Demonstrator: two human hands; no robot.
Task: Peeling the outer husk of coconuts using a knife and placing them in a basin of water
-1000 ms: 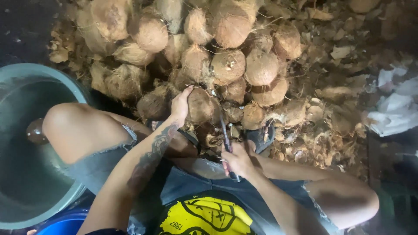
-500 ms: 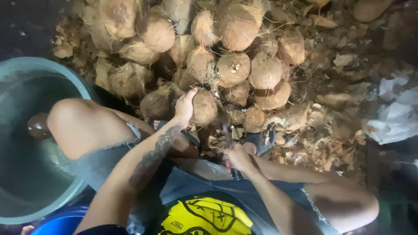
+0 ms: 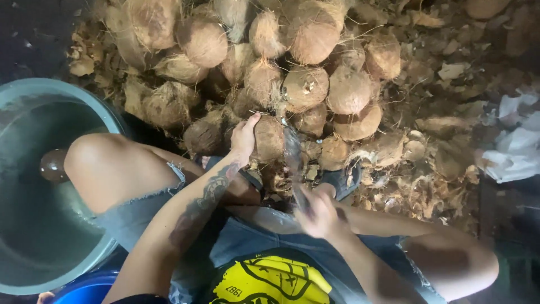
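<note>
Near the person's knees, the left hand (image 3: pixel 243 138) cups a husked coconut (image 3: pixel 269 138) under spread fingers while the right hand (image 3: pixel 318 214) grips a blurred blade (image 3: pixel 293 160) just right of it.

Dim scene, light falling on the central coconut pile (image 3: pixel 292 73), dark corners, motion blur on the right hand (image 3: pixel 318 211) and blade (image 3: pixel 293 160).

Dark ground (image 3: pixel 34 34) carries a heap of husked coconuts (image 3: pixel 292 73), scattered husk scraps (image 3: pixel 405 180), a large grey-green basin (image 3: pixel 34 186) at left, a blue tub (image 3: pixel 84 290) beside it, and crumpled white cloth (image 3: pixel 514 146) at right.
</note>
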